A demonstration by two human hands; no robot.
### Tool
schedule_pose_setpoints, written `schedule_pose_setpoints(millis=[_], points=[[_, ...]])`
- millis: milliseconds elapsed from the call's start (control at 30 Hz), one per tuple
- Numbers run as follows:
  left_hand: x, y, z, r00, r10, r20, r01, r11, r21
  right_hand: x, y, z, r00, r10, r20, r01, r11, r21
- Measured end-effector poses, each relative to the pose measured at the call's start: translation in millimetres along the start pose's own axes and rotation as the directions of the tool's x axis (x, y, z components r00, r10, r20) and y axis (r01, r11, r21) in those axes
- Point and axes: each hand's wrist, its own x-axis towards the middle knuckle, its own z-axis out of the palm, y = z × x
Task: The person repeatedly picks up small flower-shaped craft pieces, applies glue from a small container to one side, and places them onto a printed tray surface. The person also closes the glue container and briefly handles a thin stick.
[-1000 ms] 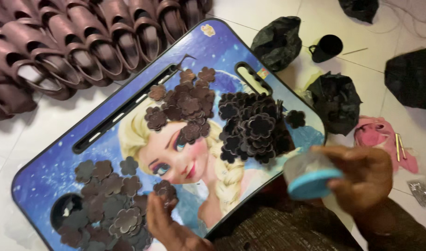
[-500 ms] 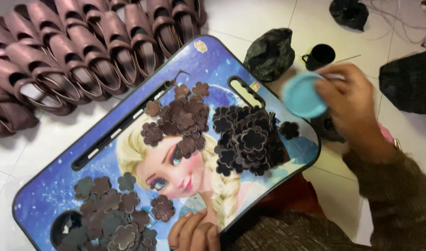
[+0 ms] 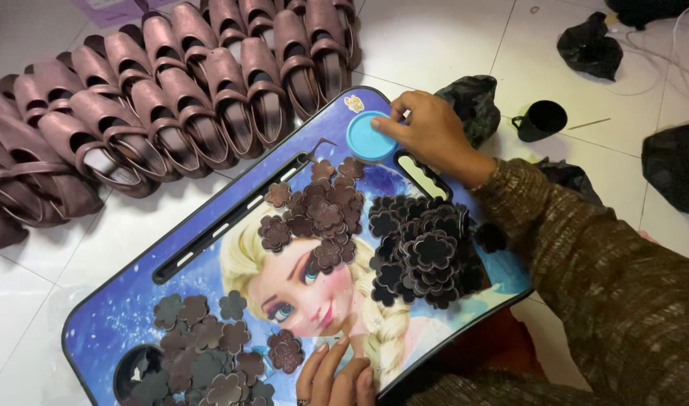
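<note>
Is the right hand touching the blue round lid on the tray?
Touching. The head view shows the right hand with its fingertips pressed on the rim of the blue round lid, which lies flat on the tray.

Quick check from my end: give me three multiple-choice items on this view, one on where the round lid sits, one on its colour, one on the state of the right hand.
1. Where is the round lid?
A. on the far corner of the lap tray
B. inside the black cup
C. on the row of shoes

2. What colour is the lid?
A. red
B. light blue
C. black

3. What is the right hand doing?
A. hanging free in the air
B. gripping a shoe
C. resting its fingers on the lid's edge

Answers: 1 A, the lid lies flat on the tray's far corner; 2 B, its top is light blue; 3 C, the fingertips touch its rim.
</note>
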Motion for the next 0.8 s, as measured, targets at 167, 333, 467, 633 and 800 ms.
schedule_pose_setpoints(millis=[167,333,467,633,800], points=[[1.0,8.0,-1.4,0.997,-0.073,0.006,0.073,0.997,0.016,-15.3,8.3,-3.9,0.995,-0.019,-0.097,0.018,1.0,-0.017],[0.4,9.8,-4.0,0.995,-0.096,0.033,0.095,0.995,0.022,-21.6,14.3,-3.0,0.989,-0.05,-0.141,0.063,0.994,0.085],[-2.9,7.7,-4.1,0.996,-0.09,-0.018,0.09,0.995,0.036,-35.4,24.9,-10.7,0.989,0.002,-0.147,0.034,0.97,0.24],[-4.9,-0.1,-5.2,0.997,-0.024,-0.069,0.022,0.999,-0.033,-81.6,52.6,-42.0,0.976,0.044,-0.215,0.015,0.964,0.264],[-8.5,-8.4,2.9,0.994,0.08,-0.077,-0.08,0.997,0.008,-145.8,100.9,-89.4,0.915,0.325,-0.24,-0.27,0.934,0.235]])
